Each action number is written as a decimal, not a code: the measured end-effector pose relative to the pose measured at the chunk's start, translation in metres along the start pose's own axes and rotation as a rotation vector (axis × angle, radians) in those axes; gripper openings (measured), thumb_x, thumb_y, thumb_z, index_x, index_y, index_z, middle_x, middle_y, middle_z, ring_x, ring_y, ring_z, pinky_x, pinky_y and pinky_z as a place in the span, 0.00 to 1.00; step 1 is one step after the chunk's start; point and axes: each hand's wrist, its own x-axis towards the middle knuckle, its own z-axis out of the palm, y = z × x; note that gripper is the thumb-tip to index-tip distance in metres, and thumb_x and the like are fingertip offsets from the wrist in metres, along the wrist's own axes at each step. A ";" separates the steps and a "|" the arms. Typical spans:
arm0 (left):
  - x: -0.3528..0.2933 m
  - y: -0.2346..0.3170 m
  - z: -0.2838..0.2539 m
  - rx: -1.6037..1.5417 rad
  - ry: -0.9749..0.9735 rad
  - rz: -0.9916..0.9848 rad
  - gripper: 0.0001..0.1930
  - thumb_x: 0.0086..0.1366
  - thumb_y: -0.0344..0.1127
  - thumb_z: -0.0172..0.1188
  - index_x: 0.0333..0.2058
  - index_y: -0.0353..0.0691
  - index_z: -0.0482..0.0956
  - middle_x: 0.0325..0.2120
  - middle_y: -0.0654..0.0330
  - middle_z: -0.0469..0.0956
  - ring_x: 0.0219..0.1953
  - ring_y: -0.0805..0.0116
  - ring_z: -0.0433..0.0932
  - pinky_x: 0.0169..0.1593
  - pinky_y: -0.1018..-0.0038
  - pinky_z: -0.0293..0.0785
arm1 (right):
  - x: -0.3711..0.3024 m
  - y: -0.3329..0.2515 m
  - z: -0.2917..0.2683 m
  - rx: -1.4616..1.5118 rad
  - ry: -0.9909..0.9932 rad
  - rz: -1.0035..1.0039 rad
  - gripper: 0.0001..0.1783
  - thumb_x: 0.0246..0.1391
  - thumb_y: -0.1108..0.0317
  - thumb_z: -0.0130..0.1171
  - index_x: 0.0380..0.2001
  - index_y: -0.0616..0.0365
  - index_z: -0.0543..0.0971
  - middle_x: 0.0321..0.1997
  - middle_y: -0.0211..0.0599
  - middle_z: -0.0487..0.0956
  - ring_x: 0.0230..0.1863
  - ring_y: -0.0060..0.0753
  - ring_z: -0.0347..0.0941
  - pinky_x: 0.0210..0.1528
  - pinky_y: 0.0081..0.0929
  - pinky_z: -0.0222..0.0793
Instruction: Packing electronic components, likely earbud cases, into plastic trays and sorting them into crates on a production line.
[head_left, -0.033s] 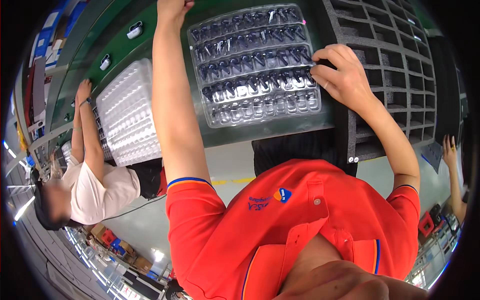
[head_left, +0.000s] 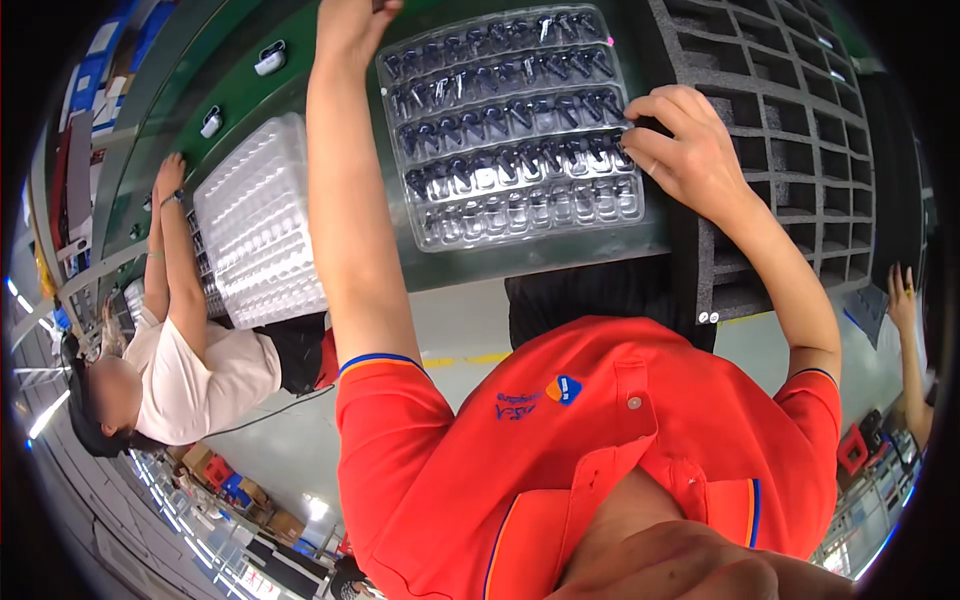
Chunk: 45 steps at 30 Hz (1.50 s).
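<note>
A clear plastic tray lies on the green bench under my hands. Rows of dark earbuds fill most of its pockets, while the row nearest me looks mostly bare. At the tray's right rim, the curled thumb and fingertips of my right hand close on the edge, beside the end earbuds. My left hand reaches past the tray's far left corner. The top of the picture cuts it off, so what its bent fingers hold, if anything, is hidden.
A grey foam rack with many square compartments stands right of the tray. To the left lie a stack of translucent trays and two small white cases. Beyond, a co-worker in a pale shirt reaches over the bench.
My left hand has shifted slightly toward me and to the right. My right hand stays at the tray's rim.
</note>
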 end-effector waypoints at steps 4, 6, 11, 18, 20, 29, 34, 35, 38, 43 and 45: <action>-0.134 0.013 0.123 -0.129 -0.145 -0.040 0.21 0.62 0.32 0.67 0.52 0.35 0.75 0.39 0.57 0.80 0.36 0.71 0.80 0.41 0.75 0.77 | -0.005 0.002 -0.013 -0.040 -0.021 0.012 0.09 0.45 0.70 0.69 0.32 0.58 0.82 0.43 0.35 0.78 0.46 0.41 0.74 0.51 0.37 0.71; -0.192 0.016 0.163 0.145 -0.110 -0.003 0.29 0.57 0.21 0.66 0.58 0.39 0.70 0.44 0.57 0.78 0.44 0.69 0.80 0.50 0.73 0.78 | 0.003 -0.011 -0.023 0.518 0.056 0.376 0.12 0.50 0.69 0.68 0.38 0.59 0.82 0.42 0.36 0.78 0.44 0.35 0.75 0.49 0.30 0.70; -0.255 0.004 0.199 0.469 -0.222 0.215 0.40 0.55 0.17 0.68 0.66 0.37 0.61 0.49 0.56 0.75 0.50 0.67 0.77 0.54 0.73 0.76 | 0.028 -0.036 -0.025 0.760 0.021 0.306 0.09 0.57 0.68 0.65 0.40 0.59 0.81 0.35 0.29 0.80 0.33 0.19 0.74 0.36 0.19 0.70; -0.267 -0.006 0.205 0.183 -0.211 0.096 0.41 0.54 0.18 0.70 0.65 0.31 0.61 0.54 0.53 0.73 0.53 0.65 0.78 0.56 0.70 0.78 | 0.014 -0.036 -0.017 0.717 0.290 0.538 0.08 0.57 0.70 0.65 0.36 0.62 0.79 0.38 0.30 0.77 0.39 0.20 0.73 0.41 0.18 0.69; -0.266 -0.006 0.206 0.234 -0.179 0.121 0.36 0.54 0.19 0.69 0.63 0.34 0.66 0.54 0.54 0.74 0.51 0.67 0.79 0.52 0.73 0.78 | 0.009 -0.031 -0.037 0.437 0.180 0.092 0.15 0.48 0.65 0.71 0.36 0.61 0.81 0.38 0.33 0.76 0.39 0.29 0.74 0.41 0.23 0.69; -0.223 0.009 0.202 0.586 -0.226 0.212 0.34 0.50 0.27 0.73 0.57 0.37 0.71 0.47 0.54 0.78 0.44 0.68 0.79 0.47 0.72 0.77 | 0.038 -0.042 -0.046 0.508 0.284 0.284 0.12 0.49 0.67 0.71 0.35 0.60 0.82 0.38 0.36 0.73 0.40 0.34 0.71 0.43 0.27 0.67; -0.132 0.020 0.169 0.328 -0.033 0.137 0.31 0.53 0.17 0.66 0.57 0.33 0.66 0.42 0.56 0.77 0.41 0.70 0.79 0.48 0.76 0.77 | -0.009 0.002 -0.041 0.265 -0.070 0.092 0.11 0.48 0.67 0.70 0.35 0.58 0.82 0.43 0.32 0.75 0.49 0.36 0.70 0.51 0.32 0.66; -0.096 0.009 0.151 0.391 -0.005 0.304 0.31 0.53 0.19 0.68 0.56 0.32 0.67 0.41 0.55 0.78 0.42 0.67 0.80 0.48 0.75 0.77 | -0.019 0.000 -0.031 0.288 -0.106 0.092 0.11 0.45 0.68 0.70 0.34 0.57 0.82 0.43 0.32 0.75 0.50 0.39 0.69 0.53 0.34 0.66; -0.018 -0.006 0.116 0.633 0.042 0.259 0.31 0.50 0.24 0.71 0.54 0.34 0.70 0.41 0.55 0.79 0.43 0.66 0.79 0.49 0.73 0.76 | -0.022 -0.014 -0.012 0.288 -0.134 0.055 0.11 0.42 0.67 0.70 0.32 0.55 0.83 0.43 0.32 0.74 0.49 0.43 0.69 0.51 0.38 0.68; 0.059 -0.057 0.105 0.954 -0.060 0.152 0.36 0.48 0.39 0.78 0.56 0.34 0.74 0.48 0.54 0.78 0.48 0.66 0.78 0.54 0.71 0.73 | -0.030 -0.015 -0.005 0.185 -0.078 0.063 0.11 0.43 0.60 0.70 0.31 0.50 0.84 0.41 0.30 0.74 0.46 0.41 0.70 0.49 0.38 0.67; 0.053 -0.068 0.123 0.795 -0.074 0.100 0.36 0.48 0.40 0.78 0.55 0.35 0.75 0.46 0.55 0.80 0.47 0.66 0.78 0.54 0.72 0.72 | -0.042 -0.012 -0.006 0.183 -0.075 0.110 0.11 0.42 0.61 0.70 0.32 0.47 0.84 0.39 0.29 0.74 0.45 0.40 0.70 0.46 0.38 0.67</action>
